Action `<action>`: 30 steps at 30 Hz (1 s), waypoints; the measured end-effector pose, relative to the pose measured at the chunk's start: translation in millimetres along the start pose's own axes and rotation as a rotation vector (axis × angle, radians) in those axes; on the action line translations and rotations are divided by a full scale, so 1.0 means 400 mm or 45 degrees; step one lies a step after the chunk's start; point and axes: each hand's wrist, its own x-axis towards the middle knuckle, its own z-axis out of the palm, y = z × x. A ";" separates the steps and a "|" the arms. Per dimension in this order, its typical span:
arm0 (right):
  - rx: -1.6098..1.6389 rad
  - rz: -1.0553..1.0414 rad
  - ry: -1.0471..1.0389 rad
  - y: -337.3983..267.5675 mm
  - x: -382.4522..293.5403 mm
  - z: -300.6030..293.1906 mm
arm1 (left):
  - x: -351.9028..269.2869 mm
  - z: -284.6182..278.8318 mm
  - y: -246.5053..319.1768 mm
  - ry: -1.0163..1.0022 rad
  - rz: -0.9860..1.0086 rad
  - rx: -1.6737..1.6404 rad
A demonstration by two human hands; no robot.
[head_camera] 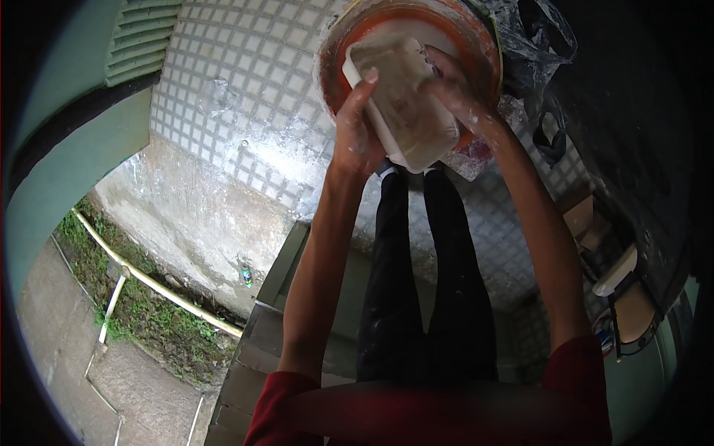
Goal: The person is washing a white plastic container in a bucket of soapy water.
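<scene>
A white rectangular plastic container (pixel 399 103) with pale residue inside is held tilted above an orange-lined round tub (pixel 334 67). My left hand (pixel 360 125) grips the container's left side, its thumb over the rim. On the right side, my right hand (pixel 454 97) touches the wall and rim, its fingers partly hidden in shadow. Whitish smears mark both hands. Pale liquid or paste shows in the tub behind the container; the rest of its contents is hidden.
Powder-stained black plastic bags (pixel 549 50) lie right of the tub. White spills cover parts of the tiled floor (pixel 240 67). A cardboard piece (pixel 579 216) is at the right, a small can (pixel 246 275) lower left, near a yellowish pipe (pixel 178 301).
</scene>
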 end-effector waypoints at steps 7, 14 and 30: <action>0.234 -0.061 -0.042 0.085 -0.002 -0.002 | 0.005 0.004 -0.022 -0.001 -0.030 -0.118; 0.216 0.003 0.002 0.106 -0.014 -0.020 | 0.005 0.019 -0.041 -0.004 -0.055 0.020; 0.212 0.404 -0.290 0.046 -0.037 -0.046 | 0.032 0.045 -0.033 0.104 0.133 0.590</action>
